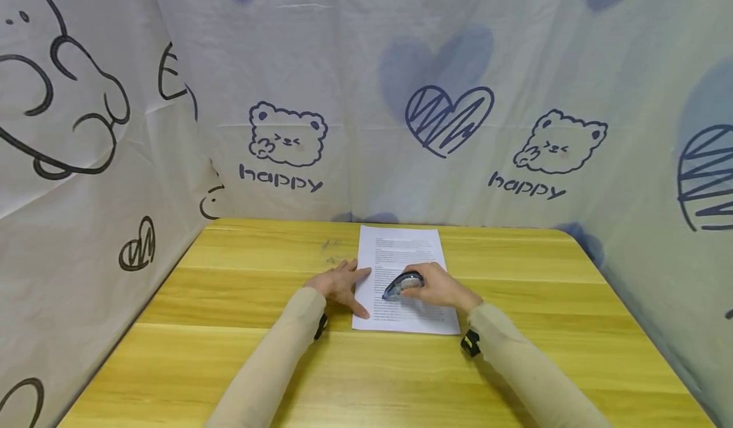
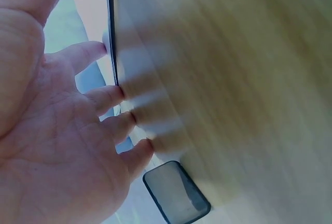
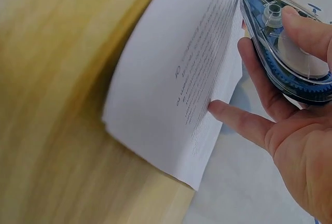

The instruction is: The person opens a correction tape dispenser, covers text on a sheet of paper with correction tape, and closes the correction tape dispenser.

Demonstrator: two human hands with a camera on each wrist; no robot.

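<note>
A printed sheet of paper (image 1: 401,240) lies on the wooden table, its text lines running across. On its left edge rests my left hand (image 1: 342,286), fingers spread, with the thumb and index finger over the margin. In the left wrist view, the palm (image 2: 57,130) shows and the fingertips touch the surface. My right hand (image 1: 439,286) pinches a correction tape dispenser (image 1: 403,283) above the lower half of the text. The right wrist view shows the dispenser's clear casing (image 3: 275,42), with blue gears inside, between thumb and fingers; one lower finger (image 3: 238,120) touches the paper.
The yellow wood-grain table (image 1: 229,352) reaches a white patterned curtain (image 1: 355,161) at the back and sides. Faint grey marks (image 1: 330,245) show on the tabletop left of the paper. A dark-rimmed rounded rectangle (image 2: 176,190), its kind unclear, appears in the left wrist view.
</note>
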